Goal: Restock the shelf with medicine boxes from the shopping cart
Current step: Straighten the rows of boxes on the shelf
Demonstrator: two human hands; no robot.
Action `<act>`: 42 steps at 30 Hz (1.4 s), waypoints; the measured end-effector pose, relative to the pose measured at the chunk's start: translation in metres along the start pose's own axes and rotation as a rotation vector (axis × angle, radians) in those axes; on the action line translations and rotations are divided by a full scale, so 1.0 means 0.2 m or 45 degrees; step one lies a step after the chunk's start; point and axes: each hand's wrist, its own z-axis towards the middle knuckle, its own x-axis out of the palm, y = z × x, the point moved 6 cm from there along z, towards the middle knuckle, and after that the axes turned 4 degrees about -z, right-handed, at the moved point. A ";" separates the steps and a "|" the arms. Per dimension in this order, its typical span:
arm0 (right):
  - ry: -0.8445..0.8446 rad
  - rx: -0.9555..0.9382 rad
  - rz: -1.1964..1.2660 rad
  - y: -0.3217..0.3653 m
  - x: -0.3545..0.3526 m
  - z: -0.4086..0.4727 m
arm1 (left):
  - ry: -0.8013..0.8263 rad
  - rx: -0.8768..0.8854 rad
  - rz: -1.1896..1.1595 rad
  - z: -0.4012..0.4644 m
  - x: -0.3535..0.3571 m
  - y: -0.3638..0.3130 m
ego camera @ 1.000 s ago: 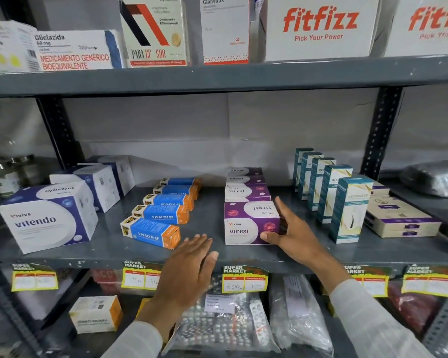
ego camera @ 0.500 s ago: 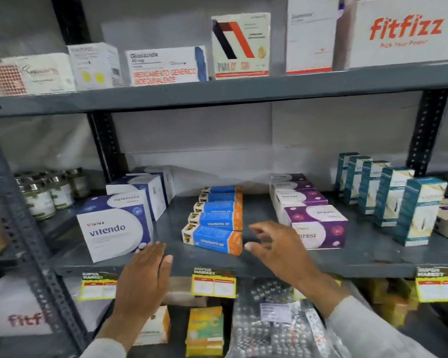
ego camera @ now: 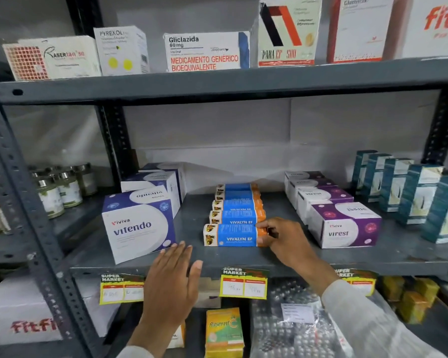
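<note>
A row of blue-and-orange Vivalyn EF boxes (ego camera: 237, 202) runs front to back on the grey middle shelf (ego camera: 243, 257). My right hand (ego camera: 287, 241) has its fingers closed on the orange right end of the front Vivalyn EF box (ego camera: 230, 235), which lies flat on the shelf. My left hand (ego camera: 171, 277) is open and flat at the shelf's front edge, fingertips just below the white-and-purple Vitendo box (ego camera: 137, 226). To the right of my right hand stands a row of purple Virest boxes (ego camera: 344, 226). No shopping cart is in view.
Tall teal boxes (ego camera: 414, 195) line the shelf's right end. The upper shelf (ego camera: 217, 81) carries several larger cartons. Small jars (ego camera: 57, 187) stand on the neighbouring rack at left. Yellow price tags (ego camera: 243, 285) hang on the shelf edge, above a bag of blister packs (ego camera: 290, 326).
My right hand left the front Virest box and moved left onto the end of the front Vivalyn EF box. My left hand shifted left toward the Vitendo box. The view swung left.
</note>
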 end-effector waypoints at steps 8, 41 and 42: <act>-0.026 0.000 0.029 -0.03 0.01 -0.02 | -0.020 0.023 0.005 -0.01 0.01 0.01; 0.320 0.216 1.124 0.96 0.84 0.08 | -0.063 -0.571 -1.588 0.16 -0.48 0.55; 0.312 0.223 1.161 0.97 0.86 0.08 | -0.034 -0.574 -1.603 0.18 -0.47 0.59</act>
